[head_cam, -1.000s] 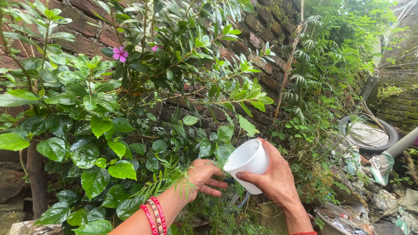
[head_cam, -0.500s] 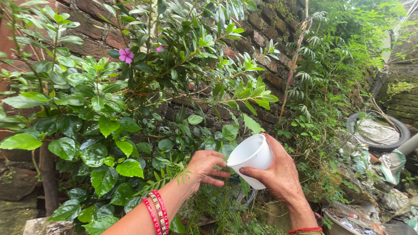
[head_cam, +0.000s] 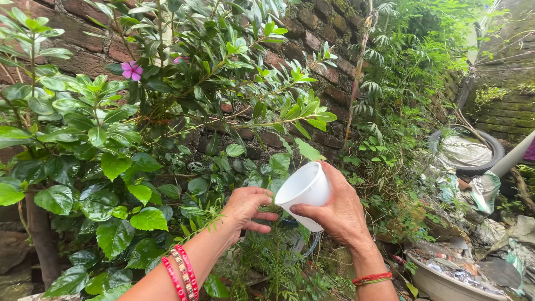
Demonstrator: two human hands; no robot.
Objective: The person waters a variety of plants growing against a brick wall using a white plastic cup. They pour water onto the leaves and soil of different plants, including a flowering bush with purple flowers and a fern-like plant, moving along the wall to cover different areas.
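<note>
Right hand (head_cam: 340, 214): gripping a white cup (head_cam: 304, 192), tilting it sideways.
Left hand (head_cam: 248, 207): fingers curling loosely, holding nothing, reaching among leaves (head_cam: 217, 214) just beside the cup.

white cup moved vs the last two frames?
Cannot tell. The white cup in the right hand sits slightly lower against the brick wall, but the pink flower shifted in frame too, so the camera moved.
</note>
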